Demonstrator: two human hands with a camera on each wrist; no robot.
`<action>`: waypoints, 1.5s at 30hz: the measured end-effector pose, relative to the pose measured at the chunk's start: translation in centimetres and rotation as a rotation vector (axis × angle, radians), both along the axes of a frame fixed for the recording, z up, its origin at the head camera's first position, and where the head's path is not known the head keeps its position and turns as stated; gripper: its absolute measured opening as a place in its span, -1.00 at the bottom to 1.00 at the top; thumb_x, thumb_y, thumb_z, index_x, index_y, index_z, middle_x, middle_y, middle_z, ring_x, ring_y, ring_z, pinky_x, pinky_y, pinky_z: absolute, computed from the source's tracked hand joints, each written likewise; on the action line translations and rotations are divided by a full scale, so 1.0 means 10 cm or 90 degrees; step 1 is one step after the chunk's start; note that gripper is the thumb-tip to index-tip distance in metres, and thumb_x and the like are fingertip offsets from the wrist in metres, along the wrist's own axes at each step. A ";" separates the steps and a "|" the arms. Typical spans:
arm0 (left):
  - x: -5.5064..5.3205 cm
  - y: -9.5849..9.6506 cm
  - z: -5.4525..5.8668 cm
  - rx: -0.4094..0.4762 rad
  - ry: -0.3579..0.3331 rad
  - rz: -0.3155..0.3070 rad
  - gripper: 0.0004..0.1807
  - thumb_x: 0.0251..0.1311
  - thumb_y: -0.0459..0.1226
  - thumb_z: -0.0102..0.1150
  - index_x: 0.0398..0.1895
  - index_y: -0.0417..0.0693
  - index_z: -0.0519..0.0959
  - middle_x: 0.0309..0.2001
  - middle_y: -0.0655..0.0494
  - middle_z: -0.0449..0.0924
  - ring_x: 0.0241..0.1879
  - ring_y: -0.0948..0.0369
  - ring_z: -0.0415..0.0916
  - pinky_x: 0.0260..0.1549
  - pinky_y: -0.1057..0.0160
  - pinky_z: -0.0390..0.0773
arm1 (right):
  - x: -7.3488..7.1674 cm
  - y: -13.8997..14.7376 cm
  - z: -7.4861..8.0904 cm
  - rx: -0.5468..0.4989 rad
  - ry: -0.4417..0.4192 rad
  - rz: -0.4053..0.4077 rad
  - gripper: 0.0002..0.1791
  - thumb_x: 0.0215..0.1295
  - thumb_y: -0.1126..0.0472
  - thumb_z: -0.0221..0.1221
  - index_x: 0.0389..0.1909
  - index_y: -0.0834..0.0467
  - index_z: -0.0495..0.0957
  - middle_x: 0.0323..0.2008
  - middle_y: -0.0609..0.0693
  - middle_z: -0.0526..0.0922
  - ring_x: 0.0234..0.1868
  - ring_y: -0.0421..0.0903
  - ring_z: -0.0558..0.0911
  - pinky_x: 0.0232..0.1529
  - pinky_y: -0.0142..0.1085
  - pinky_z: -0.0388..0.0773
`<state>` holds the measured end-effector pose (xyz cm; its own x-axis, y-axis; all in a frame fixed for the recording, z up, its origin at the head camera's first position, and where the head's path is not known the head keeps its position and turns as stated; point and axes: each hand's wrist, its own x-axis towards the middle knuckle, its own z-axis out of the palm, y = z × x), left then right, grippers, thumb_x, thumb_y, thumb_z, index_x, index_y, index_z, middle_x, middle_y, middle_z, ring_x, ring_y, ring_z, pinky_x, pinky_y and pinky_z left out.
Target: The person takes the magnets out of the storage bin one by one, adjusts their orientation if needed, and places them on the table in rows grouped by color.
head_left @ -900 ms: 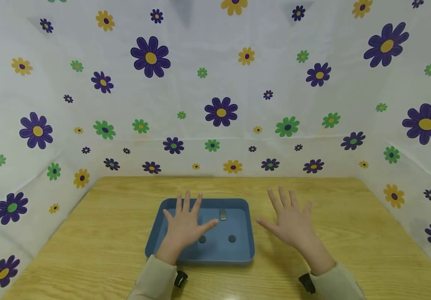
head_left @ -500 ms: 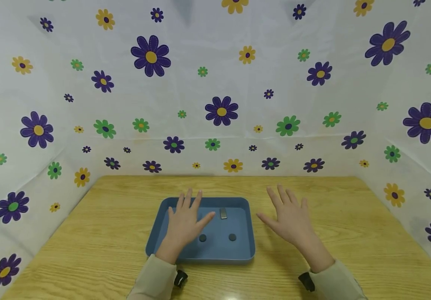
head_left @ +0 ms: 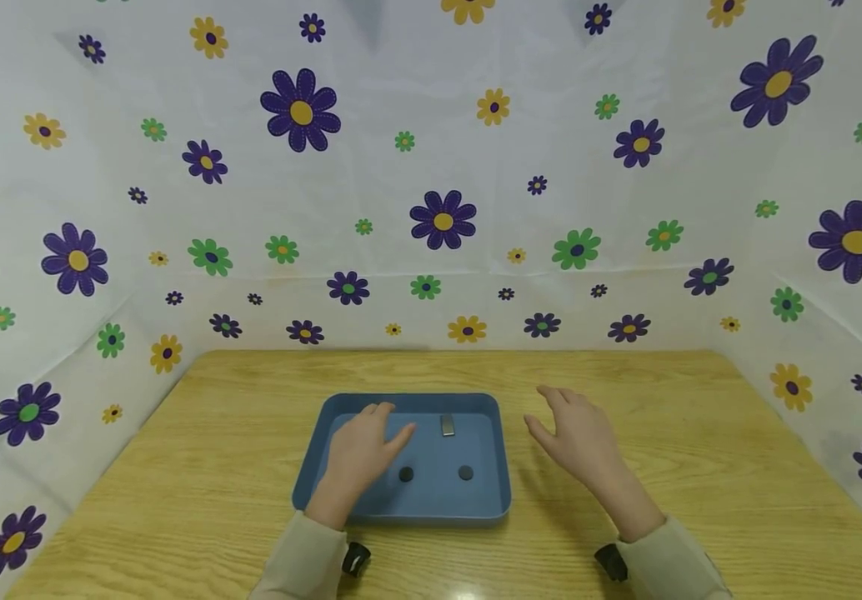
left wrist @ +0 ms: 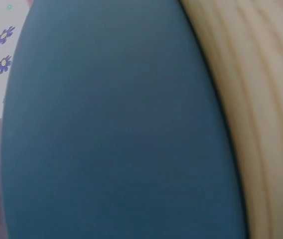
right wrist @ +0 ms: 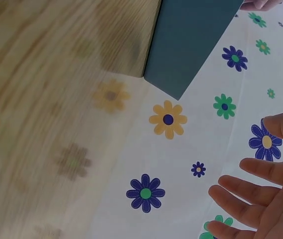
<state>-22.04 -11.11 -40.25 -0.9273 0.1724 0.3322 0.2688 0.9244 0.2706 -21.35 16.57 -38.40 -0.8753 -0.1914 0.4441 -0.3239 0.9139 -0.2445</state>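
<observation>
In the head view a shallow blue tray [head_left: 431,510] lies on the wooden table. Two small dark round discs [head_left: 406,474] and a small silvery rectangular piece [head_left: 448,426] lie inside it. My left hand [head_left: 356,454] hovers over the tray's left part, fingers loosely bent and thumb pointing at the middle, holding nothing. It hides some of the tray floor. To the right of the tray, my right hand [head_left: 579,437] is raised above the table with relaxed fingers and nothing in it. The tray's outer wall [left wrist: 121,119] fills most of the left wrist view.
The wooden table [head_left: 198,467] surrounds the tray. A white cloth [head_left: 371,183] printed with purple, yellow and green flowers hangs behind it and along both sides. Black bands [head_left: 356,558] are worn near the beige sleeves [head_left: 299,554].
Both hands had widely spread fingers; these have drawn together and bent. The left hand has lowered slightly. The tray and the small pieces in it have stayed in place.
</observation>
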 end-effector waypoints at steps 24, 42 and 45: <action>0.04 -0.56 0.09 0.136 -0.086 0.052 -0.39 0.12 0.04 0.05 0.08 -0.25 0.39 0.05 -0.18 0.37 -0.07 -0.03 0.42 -0.18 -0.01 0.45 | -0.03 -0.15 0.07 -0.081 -0.076 0.049 -0.49 0.14 0.05 0.15 0.02 0.31 0.42 -0.04 0.23 0.49 -0.03 0.16 0.46 -0.12 0.01 0.43; -0.13 -1.26 -0.10 0.281 -0.189 -0.057 -0.37 0.06 -0.05 0.18 0.17 -0.17 0.33 0.14 -0.17 0.31 0.08 -0.10 0.29 -0.06 -0.08 0.36 | -0.15 -0.34 0.02 -0.159 -0.099 0.175 -0.55 0.12 0.16 0.19 0.01 0.30 0.43 -0.06 0.17 0.51 -0.15 0.05 0.54 -0.20 -0.11 0.50; -0.11 -1.33 -0.13 0.305 -0.225 -0.077 -0.38 0.05 -0.13 0.20 0.18 -0.16 0.33 0.14 -0.17 0.31 0.08 -0.10 0.30 -0.07 -0.06 0.38 | -0.21 -0.39 0.00 -0.179 -0.119 0.207 -0.55 0.12 0.20 0.19 0.00 0.33 0.43 -0.08 0.17 0.51 -0.17 0.05 0.54 -0.18 -0.12 0.50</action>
<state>-23.17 -24.40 -41.55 -0.9790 0.1902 0.0736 0.1813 0.6461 0.7414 -23.48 12.64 -38.36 -0.8600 -0.3634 0.3583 -0.5090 0.6622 -0.5500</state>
